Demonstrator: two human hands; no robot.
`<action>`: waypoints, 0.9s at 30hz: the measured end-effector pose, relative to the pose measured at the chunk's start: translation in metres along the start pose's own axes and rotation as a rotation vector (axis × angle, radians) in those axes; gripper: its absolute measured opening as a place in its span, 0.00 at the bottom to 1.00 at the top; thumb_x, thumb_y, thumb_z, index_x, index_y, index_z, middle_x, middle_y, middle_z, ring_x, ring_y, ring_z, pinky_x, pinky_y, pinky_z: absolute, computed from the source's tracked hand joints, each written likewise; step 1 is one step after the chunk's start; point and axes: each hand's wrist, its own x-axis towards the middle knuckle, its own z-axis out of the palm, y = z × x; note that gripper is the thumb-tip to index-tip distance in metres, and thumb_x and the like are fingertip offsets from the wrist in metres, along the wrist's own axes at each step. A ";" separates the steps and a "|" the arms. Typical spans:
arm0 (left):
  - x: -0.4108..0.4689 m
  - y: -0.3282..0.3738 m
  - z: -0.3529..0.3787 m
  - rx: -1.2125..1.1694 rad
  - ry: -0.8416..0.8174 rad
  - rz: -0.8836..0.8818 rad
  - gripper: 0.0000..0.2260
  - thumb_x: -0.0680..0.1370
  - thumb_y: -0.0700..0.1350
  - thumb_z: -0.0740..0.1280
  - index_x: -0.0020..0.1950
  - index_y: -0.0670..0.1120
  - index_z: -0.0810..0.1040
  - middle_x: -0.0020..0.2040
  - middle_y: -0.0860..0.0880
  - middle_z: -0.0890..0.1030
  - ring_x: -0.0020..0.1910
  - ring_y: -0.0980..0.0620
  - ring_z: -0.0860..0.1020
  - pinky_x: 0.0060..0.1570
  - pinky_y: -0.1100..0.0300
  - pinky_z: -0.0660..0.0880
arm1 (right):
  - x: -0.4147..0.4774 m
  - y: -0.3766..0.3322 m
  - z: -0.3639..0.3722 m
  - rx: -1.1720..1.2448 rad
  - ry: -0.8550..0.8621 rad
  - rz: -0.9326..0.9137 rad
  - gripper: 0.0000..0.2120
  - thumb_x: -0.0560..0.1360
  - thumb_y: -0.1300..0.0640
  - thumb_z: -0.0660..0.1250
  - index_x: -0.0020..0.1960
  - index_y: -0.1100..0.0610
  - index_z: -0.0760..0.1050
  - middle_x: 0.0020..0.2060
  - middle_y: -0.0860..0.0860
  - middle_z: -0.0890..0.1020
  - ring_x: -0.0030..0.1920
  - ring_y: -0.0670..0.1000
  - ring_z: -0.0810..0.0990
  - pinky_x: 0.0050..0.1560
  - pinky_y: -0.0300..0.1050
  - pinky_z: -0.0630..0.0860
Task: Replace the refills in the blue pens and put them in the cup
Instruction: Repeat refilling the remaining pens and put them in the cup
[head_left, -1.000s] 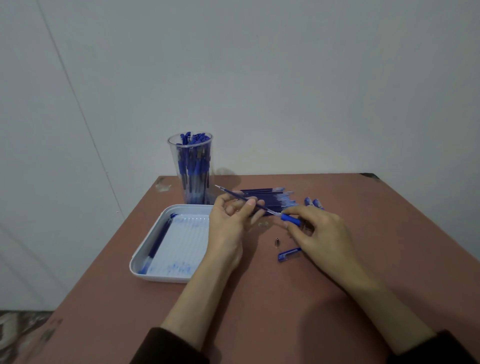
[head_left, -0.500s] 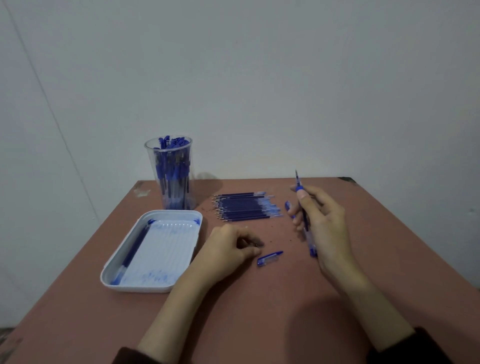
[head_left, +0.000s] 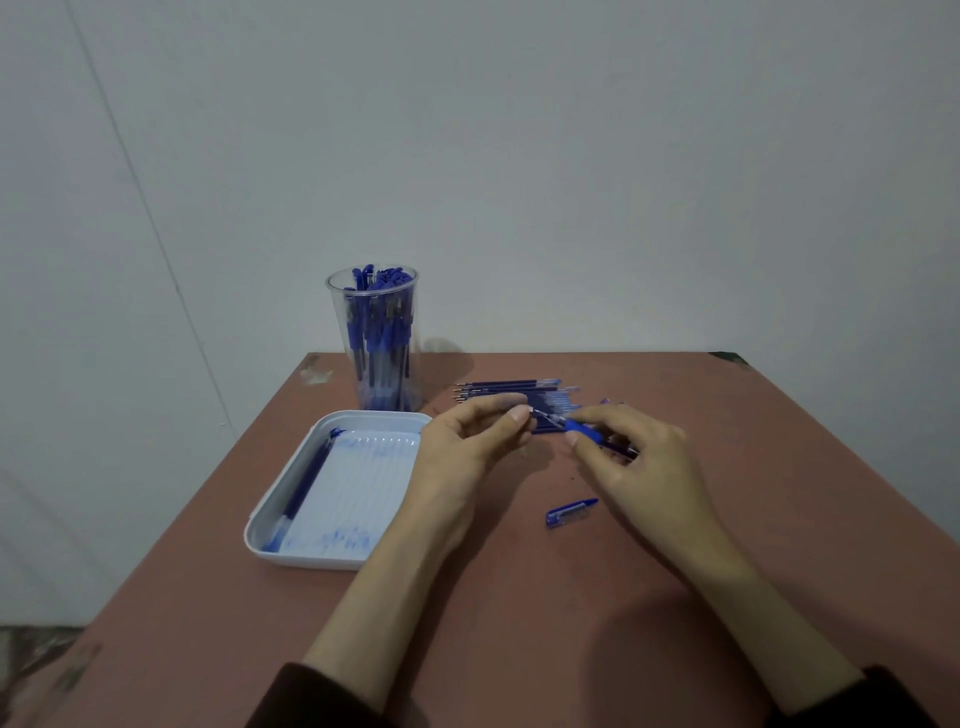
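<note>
- Reddish counter against a bare pale wall.
- The blue pen, upright half a second ago, now lies near level between both hands, just in front of the refills.
- Right hand grips its barrel; left hand, lifted off the counter, pinches its tip.
- Cap lies just nearer; cup and tray stand left.

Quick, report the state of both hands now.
Left hand: pinching the tip of the blue pen.
Right hand: gripping that pen's barrel.
</note>
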 end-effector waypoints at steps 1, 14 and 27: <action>0.000 0.000 0.000 0.020 -0.008 0.007 0.05 0.73 0.34 0.70 0.46 0.41 0.82 0.38 0.47 0.84 0.40 0.54 0.82 0.43 0.66 0.78 | 0.000 -0.001 0.000 -0.014 -0.003 -0.009 0.07 0.71 0.56 0.71 0.48 0.48 0.82 0.40 0.38 0.81 0.42 0.42 0.79 0.44 0.48 0.78; -0.003 0.000 0.006 0.053 -0.108 0.051 0.16 0.73 0.36 0.70 0.59 0.47 0.75 0.46 0.43 0.85 0.43 0.53 0.82 0.44 0.64 0.78 | -0.001 -0.011 0.002 0.257 -0.185 0.094 0.10 0.74 0.57 0.68 0.43 0.41 0.80 0.29 0.41 0.80 0.31 0.44 0.77 0.39 0.42 0.76; -0.002 -0.005 0.007 0.109 -0.134 0.015 0.11 0.71 0.46 0.71 0.50 0.42 0.83 0.48 0.44 0.85 0.51 0.49 0.82 0.53 0.58 0.78 | 0.000 -0.016 0.000 0.421 -0.156 0.140 0.07 0.75 0.58 0.67 0.47 0.49 0.82 0.29 0.46 0.79 0.29 0.44 0.74 0.32 0.36 0.71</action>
